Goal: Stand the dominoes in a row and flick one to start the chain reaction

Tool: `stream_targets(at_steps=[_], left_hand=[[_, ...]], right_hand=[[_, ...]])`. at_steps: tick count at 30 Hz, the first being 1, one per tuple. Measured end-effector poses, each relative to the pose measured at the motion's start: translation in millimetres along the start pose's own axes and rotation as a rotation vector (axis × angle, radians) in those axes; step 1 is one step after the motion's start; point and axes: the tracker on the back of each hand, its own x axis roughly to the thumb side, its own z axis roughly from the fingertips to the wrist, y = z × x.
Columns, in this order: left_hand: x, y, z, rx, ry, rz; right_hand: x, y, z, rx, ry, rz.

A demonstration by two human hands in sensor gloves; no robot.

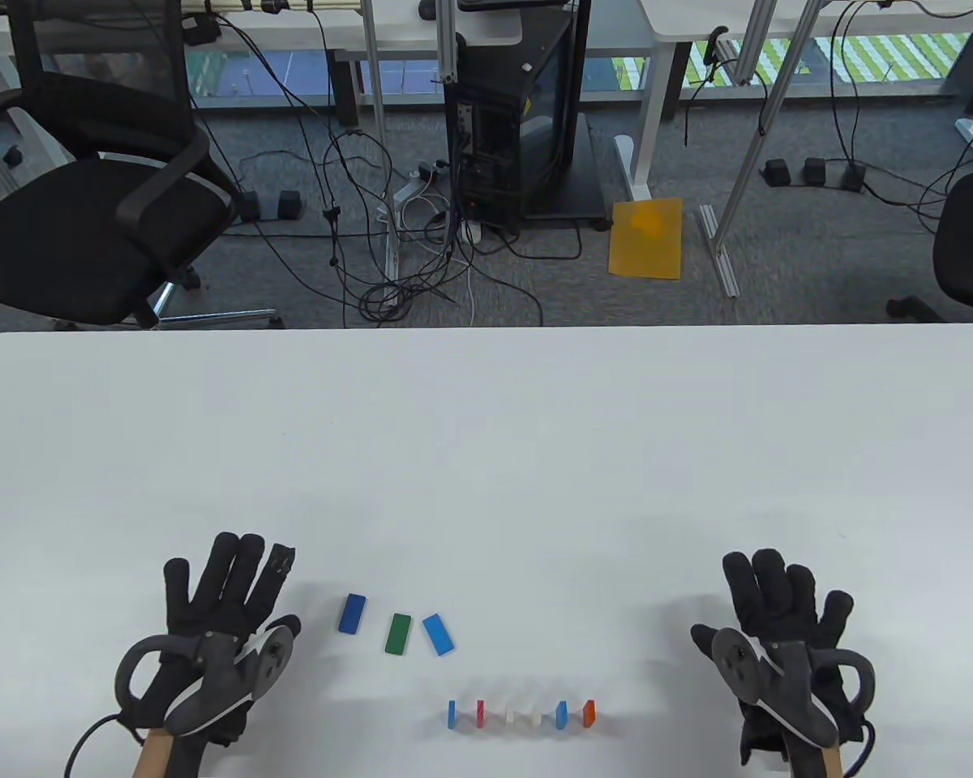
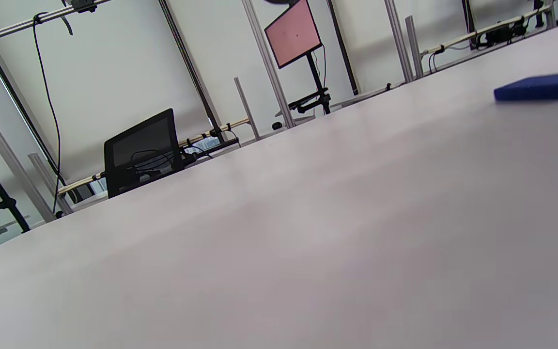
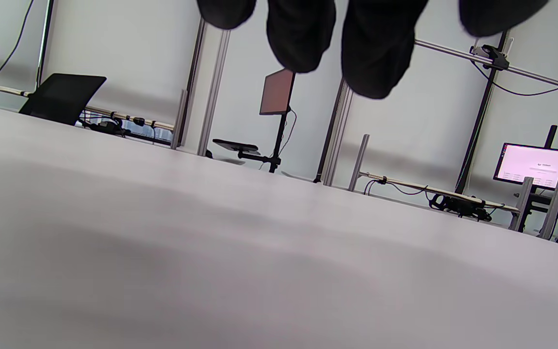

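A white table [image 1: 486, 454] seen from above, with two black-gloved hands near its front edge. The left hand [image 1: 219, 616] lies with fingers straight and spread, holding nothing. The right hand [image 1: 778, 624] also rests palm-down, well to the right, its fingers relaxed and empty; its fingertips [image 3: 301, 39] hang into the top of the right wrist view.

Between the hands, six dominoes stand on edge in a short row [image 1: 520, 713]: blue, red, two whitish ones, light blue, orange. They stand close together, probably so each can topple the next.

Three more lie flat behind the row, nearer the left hand: a dark blue domino [image 1: 352, 613], a green domino [image 1: 397, 633] and a light blue domino [image 1: 438, 634]. These likely still need standing up.

No writing or brand is legible on the dominoes or gloves.
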Motion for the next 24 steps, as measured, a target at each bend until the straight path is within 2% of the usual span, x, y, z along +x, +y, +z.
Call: stream_targets(at_steps=[3, 5, 12, 16, 17, 21, 24], left_hand=[[15.5, 10.3, -7.6, -0.033, -0.054, 0.147], [27.9, 12.7, -12.8, -0.045, -0.066, 0.18], [82.8, 8.5, -41.6, -0.073, -0.031, -0.196], [97.7, 0.9, -51.8, -0.121, -0.03, -0.184], [101.1, 1.0, -53.5, -0.126, -0.025, -0.227], [109.4, -1.5, -56.3, -0.072, -0.041, -0.372], [115.3, -0.8, -55.8, -0.067, -0.047, -0.376]], right_hand=[[0.0, -3.7, 1.1, -0.026, 0.002, -0.015], [0.3, -5.4, 1.7, -0.035, -0.004, 0.002], [0.5, -7.5, 1.4, -0.067, 0.013, 0.041], [-2.3, -5.5, 0.0, -0.06, 0.027, 0.017], [-3.0, -5.1, -0.3, -0.057, 0.029, 0.015], [-5.8, -4.8, -0.6, -0.063, 0.047, 0.029], [-5.8, -5.2, -0.9, -0.062, 0.048, 0.036]])
